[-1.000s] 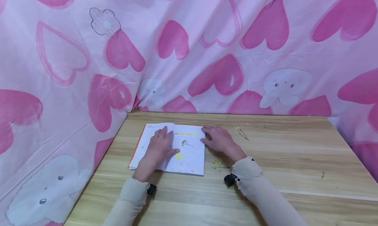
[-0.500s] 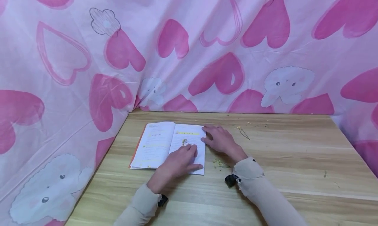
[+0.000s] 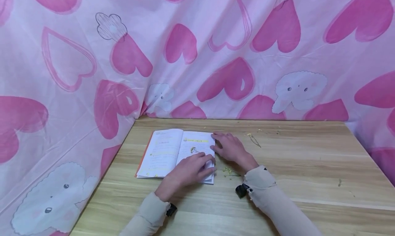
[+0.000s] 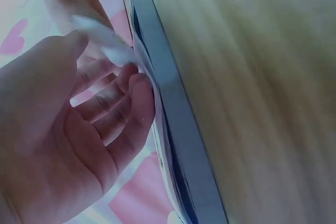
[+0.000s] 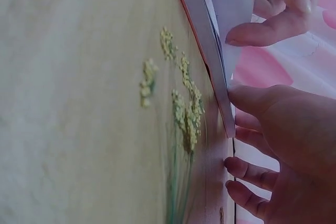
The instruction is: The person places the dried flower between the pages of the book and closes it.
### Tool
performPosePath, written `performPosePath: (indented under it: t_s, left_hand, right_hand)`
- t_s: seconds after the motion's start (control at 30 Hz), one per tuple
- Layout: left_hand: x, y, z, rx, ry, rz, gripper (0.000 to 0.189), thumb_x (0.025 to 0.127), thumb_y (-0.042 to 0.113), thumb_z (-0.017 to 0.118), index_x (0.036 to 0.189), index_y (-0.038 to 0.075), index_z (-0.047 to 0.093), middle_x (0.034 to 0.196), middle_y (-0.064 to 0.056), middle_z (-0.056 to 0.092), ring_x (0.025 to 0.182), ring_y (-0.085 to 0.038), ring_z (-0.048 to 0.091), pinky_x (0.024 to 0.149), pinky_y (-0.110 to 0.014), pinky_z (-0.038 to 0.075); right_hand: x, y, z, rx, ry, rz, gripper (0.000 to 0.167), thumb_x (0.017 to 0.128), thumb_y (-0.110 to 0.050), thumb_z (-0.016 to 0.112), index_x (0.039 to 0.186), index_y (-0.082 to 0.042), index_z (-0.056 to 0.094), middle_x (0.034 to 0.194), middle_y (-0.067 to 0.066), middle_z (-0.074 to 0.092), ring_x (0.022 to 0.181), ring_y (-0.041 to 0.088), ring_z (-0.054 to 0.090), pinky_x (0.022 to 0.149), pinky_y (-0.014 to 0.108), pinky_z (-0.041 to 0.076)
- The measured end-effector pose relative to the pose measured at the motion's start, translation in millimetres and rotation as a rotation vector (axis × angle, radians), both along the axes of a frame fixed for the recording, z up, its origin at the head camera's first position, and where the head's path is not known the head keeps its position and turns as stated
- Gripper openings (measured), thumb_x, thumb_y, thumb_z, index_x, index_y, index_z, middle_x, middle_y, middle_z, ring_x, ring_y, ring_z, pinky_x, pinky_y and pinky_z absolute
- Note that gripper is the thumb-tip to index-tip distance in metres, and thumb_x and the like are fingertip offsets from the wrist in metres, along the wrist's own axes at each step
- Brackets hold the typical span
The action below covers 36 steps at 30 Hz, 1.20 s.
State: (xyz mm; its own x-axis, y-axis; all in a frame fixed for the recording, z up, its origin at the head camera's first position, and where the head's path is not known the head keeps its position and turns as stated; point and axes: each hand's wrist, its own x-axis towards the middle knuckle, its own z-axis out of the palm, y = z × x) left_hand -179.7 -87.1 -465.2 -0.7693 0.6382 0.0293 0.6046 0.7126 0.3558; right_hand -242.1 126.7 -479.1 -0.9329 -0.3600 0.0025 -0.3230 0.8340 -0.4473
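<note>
A book [image 3: 166, 153] lies spread on the wooden table, a small dried flower sprig [image 3: 193, 149] on its right page. My left hand [image 3: 191, 169] reaches over the lower part of that page. In the left wrist view, a lifted page [image 4: 107, 40] curls up between the left thumb and fingers. My right hand [image 3: 229, 147] rests at the book's upper right corner. From the right wrist view, its thumb touches the book's edge while its other fingers lie beyond the corner. More dried yellow flowers [image 5: 184, 103] lie beside the book, below the right hand.
Another thin dried sprig [image 3: 253, 139] lies on the wooden table [image 3: 296, 167] right of the book, with small plant scraps around. A pink heart-patterned cloth [image 3: 185, 75] hangs behind the table and along its left side.
My left hand has come off the book's middle, moving right and down to the right page's lower outer edge. The right hand has stayed at the corner.
</note>
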Motion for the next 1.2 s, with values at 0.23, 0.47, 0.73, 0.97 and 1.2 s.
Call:
performPosePath:
  t_s: [0.23,0.47,0.73,0.97,1.2]
  left_hand:
    - [-12.4,5.7,1.5,0.051,-0.031,-0.026,0.01,0.106,0.033,0.066,0.106,0.025,0.072,0.079,0.014,0.063,0.076,-0.004,0.06,0.07,-0.022,0.05]
    - [-14.4,3.4,5.3,0.106,-0.066,-0.066,0.016,0.095,0.01,0.067,0.108,0.014,0.075,0.085,0.007,0.071,0.078,-0.003,0.063,0.073,-0.02,0.053]
    - [-13.3,-3.8,10.9,0.158,-0.118,0.022,0.023,0.1,0.014,0.072,0.121,0.008,0.077,0.105,-0.002,0.079,0.089,-0.006,0.07,0.083,-0.024,0.057]
    - [-10.0,-11.6,16.1,0.256,-0.122,0.099,0.023,0.098,0.017,0.081,0.118,0.008,0.077,0.109,-0.004,0.079,0.083,-0.005,0.071,0.069,-0.018,0.057]
    - [-7.5,-23.1,30.7,0.299,-0.101,0.112,0.039,0.095,0.007,0.082,0.133,0.005,0.073,0.13,-0.01,0.074,0.074,-0.005,0.067,0.066,-0.021,0.058]
  right_hand:
    - [0.1,0,-0.8,0.015,0.031,0.006,0.06,0.106,-0.041,0.069,0.158,-0.016,0.056,0.17,0.007,0.049,0.152,0.042,0.048,0.118,0.065,0.043]
    - [-1.3,3,-4.8,-0.026,0.092,0.004,0.054,0.107,-0.035,0.068,0.155,-0.013,0.059,0.162,0.011,0.057,0.15,0.038,0.054,0.118,0.063,0.046]
    - [-2.4,5,-8.5,-0.048,0.137,-0.051,0.044,0.112,-0.026,0.057,0.153,-0.01,0.06,0.153,0.014,0.064,0.142,0.038,0.061,0.113,0.061,0.051]
    - [-2.6,3,-11.3,-0.044,0.086,-0.048,0.055,0.107,-0.036,0.066,0.156,-0.012,0.057,0.161,0.013,0.057,0.15,0.037,0.054,0.116,0.062,0.049]
    - [-5.0,1,-6.3,-0.003,0.037,-0.01,0.056,0.107,-0.037,0.068,0.156,-0.012,0.058,0.166,0.011,0.052,0.155,0.036,0.048,0.12,0.062,0.045]
